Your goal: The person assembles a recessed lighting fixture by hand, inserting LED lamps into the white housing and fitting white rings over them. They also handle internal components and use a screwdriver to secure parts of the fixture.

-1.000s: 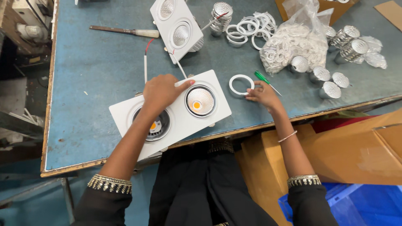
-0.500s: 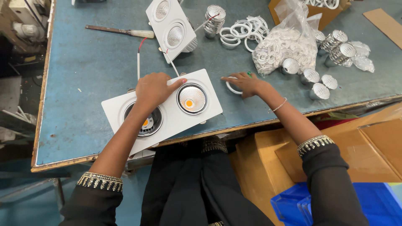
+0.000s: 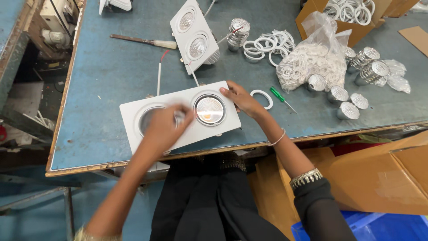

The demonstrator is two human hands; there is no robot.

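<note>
Hands shifted: my left hand [image 3: 166, 127] now covers the twin downlight housing's [image 3: 178, 117] left socket, fingers curled; right hand [image 3: 240, 99], open, steadies its edge.

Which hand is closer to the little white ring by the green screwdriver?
Right. The right hand lies just beside the white ring, at the lamp's edge. The left hand is farther away, over the lamp's other opening.

On the blue table [image 3: 102, 85], the left hand [image 3: 164, 127] lies over the left opening of a white twin downlight housing [image 3: 180, 117], while the right hand [image 3: 240, 99] touches its right end. A loose white ring [image 3: 261, 99] and a green screwdriver [image 3: 281, 98] lie just beside that hand. Farther back sit a second twin housing [image 3: 194, 35], a clear bag of rings [image 3: 312, 58] and silver reflector cups [image 3: 348, 100].
</note>
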